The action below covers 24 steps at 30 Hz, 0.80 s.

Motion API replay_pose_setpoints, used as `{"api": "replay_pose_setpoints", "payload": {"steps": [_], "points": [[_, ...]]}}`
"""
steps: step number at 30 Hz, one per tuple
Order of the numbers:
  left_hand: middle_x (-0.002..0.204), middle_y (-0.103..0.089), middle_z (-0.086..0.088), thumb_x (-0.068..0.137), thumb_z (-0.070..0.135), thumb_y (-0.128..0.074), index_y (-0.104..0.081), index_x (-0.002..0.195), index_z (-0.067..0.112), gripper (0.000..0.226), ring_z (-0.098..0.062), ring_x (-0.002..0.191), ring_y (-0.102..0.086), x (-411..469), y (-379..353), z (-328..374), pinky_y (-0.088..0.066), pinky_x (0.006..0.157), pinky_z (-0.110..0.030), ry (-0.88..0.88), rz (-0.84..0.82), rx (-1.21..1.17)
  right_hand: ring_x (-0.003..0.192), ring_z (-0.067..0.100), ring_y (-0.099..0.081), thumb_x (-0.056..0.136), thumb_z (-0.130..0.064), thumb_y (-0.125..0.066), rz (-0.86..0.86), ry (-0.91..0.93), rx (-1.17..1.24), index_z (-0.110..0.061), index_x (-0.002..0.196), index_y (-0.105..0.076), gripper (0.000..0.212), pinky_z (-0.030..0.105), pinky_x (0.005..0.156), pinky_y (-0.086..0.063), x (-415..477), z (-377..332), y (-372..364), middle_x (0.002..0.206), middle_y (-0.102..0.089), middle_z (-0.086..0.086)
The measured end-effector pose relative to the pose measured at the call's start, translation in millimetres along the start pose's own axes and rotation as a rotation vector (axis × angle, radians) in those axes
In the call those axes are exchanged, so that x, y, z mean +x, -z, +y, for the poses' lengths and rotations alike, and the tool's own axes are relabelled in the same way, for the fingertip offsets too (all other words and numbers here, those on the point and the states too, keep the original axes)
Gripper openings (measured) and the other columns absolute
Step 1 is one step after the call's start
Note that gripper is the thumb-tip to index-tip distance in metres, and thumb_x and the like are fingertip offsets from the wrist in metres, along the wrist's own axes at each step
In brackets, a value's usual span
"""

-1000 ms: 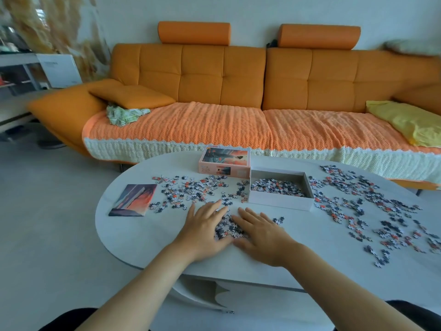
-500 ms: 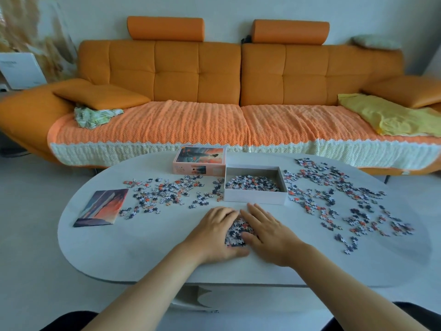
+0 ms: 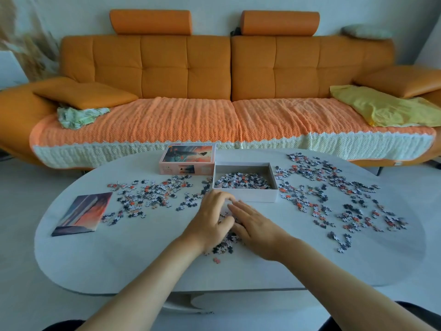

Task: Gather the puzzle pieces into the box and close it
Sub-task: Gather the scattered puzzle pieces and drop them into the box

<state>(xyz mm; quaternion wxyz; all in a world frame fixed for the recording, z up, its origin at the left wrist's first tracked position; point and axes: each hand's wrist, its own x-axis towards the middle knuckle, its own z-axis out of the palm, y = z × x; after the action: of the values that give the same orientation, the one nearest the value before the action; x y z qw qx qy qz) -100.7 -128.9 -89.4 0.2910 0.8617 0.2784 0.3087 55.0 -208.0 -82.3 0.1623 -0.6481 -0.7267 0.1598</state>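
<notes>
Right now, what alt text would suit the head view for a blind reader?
A left hand curls round a pile of puzzle pieces and a right hand presses flat against it, near an open, partly filled box on a white table. Loose pieces lie scattered either side.

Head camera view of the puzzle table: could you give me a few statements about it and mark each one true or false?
1. The open white cardboard box holds puzzle pieces. True.
2. The picture-printed box lid sits on top of the box. False: it lies on the white oval table, just left of the box.
3. The left hand and right hand flank a small pile of pieces in front of the box. True.
4. Loose scattered pieces lie only to the left of the box. False: they are spread on both sides.
5. The flat printed picture card lies at the table's right end. False: it is at the left end.
</notes>
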Motion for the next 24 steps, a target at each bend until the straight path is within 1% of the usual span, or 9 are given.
{"api": "replay_pose_setpoints", "payload": {"steps": [2,4,6,8,10,13,19,21,24], "points": [[0.124,-0.043,0.011,0.085,0.023,-0.048,-0.050,0.123,0.021,0.038,-0.006,0.124,-0.034,7,9,2,-0.028,0.104,-0.020,0.022,0.063,0.052,0.145,0.016,-0.021,0.103,-0.036,-0.035,0.113,0.019,-0.005,-0.017,0.149,-0.034,0.049,0.021,0.115,-0.008,6,-4,11,0.157,-0.029,0.002],[0.141,-0.037,0.010,0.092,0.024,-0.045,-0.042,0.139,0.021,0.047,-0.007,0.136,-0.026,14,16,-1,-0.023,0.114,-0.029,0.043,0.021,0.147,0.137,0.020,-0.037,0.102,-0.028,-0.041,0.250,0.035,-0.039,-0.016,0.142,-0.046,0.043,0.033,0.117,-0.025,12,2,23,0.147,-0.043,0.004],[0.159,-0.015,0.012,0.099,0.030,-0.043,-0.022,0.153,0.023,0.058,-0.006,0.147,-0.005,17,20,-6,-0.004,0.121,-0.033,0.084,-0.125,0.303,0.137,0.023,-0.037,0.100,-0.026,-0.043,0.326,0.018,-0.143,-0.016,0.142,-0.045,0.043,0.042,0.115,-0.029,18,14,32,0.146,-0.044,0.005],[0.161,-0.001,0.015,0.102,0.037,-0.040,-0.011,0.156,0.025,0.063,-0.004,0.147,0.006,17,23,-10,0.004,0.116,-0.028,0.114,-0.237,0.389,0.142,0.023,-0.030,0.100,-0.027,-0.042,0.276,-0.038,-0.203,-0.018,0.146,-0.038,0.047,0.040,0.118,-0.024,18,23,37,0.152,-0.038,0.003],[0.161,-0.011,0.012,0.101,0.038,-0.040,-0.015,0.155,0.024,0.061,-0.004,0.147,-0.001,15,25,-10,-0.002,0.117,-0.028,0.100,-0.227,0.403,0.140,0.020,-0.033,0.101,-0.026,-0.042,0.190,-0.069,-0.178,-0.020,0.147,-0.038,0.047,0.035,0.116,-0.025,15,25,38,0.152,-0.039,0.000],[0.149,-0.033,0.009,0.099,0.041,-0.043,-0.028,0.150,0.022,0.056,-0.008,0.140,-0.018,9,31,-3,-0.017,0.117,-0.031,0.074,-0.177,0.440,0.129,0.019,-0.048,0.099,-0.021,-0.044,0.204,-0.039,-0.162,-0.022,0.140,-0.049,0.042,0.034,0.108,-0.036,11,20,40,0.141,-0.052,-0.002],[0.140,-0.040,0.010,0.097,0.041,-0.048,-0.037,0.145,0.023,0.053,-0.010,0.131,-0.029,-9,40,6,-0.026,0.114,-0.033,0.002,-0.127,0.487,0.114,0.023,-0.056,0.091,-0.015,-0.056,0.282,0.039,-0.219,-0.020,0.126,-0.063,0.035,0.039,0.100,-0.045,-3,12,39,0.125,-0.062,-0.001],[0.127,-0.045,0.010,0.093,0.042,-0.053,-0.047,0.134,0.023,0.045,-0.011,0.120,-0.036,-12,41,10,-0.035,0.106,-0.036,-0.078,-0.065,0.547,0.102,0.022,-0.059,0.088,-0.019,-0.060,0.312,0.095,-0.283,-0.022,0.118,-0.066,0.030,0.036,0.086,-0.050,-7,6,42,0.113,-0.063,-0.002],[0.127,-0.045,0.014,0.091,0.045,-0.055,-0.047,0.131,0.027,0.044,-0.008,0.118,-0.040,-18,41,21,-0.038,0.101,-0.031,-0.044,-0.141,0.523,0.091,0.017,-0.062,0.093,-0.034,-0.054,0.174,0.084,-0.275,-0.030,0.122,-0.063,0.031,0.029,0.072,-0.050,-12,-11,44,0.113,-0.059,-0.006]]}}
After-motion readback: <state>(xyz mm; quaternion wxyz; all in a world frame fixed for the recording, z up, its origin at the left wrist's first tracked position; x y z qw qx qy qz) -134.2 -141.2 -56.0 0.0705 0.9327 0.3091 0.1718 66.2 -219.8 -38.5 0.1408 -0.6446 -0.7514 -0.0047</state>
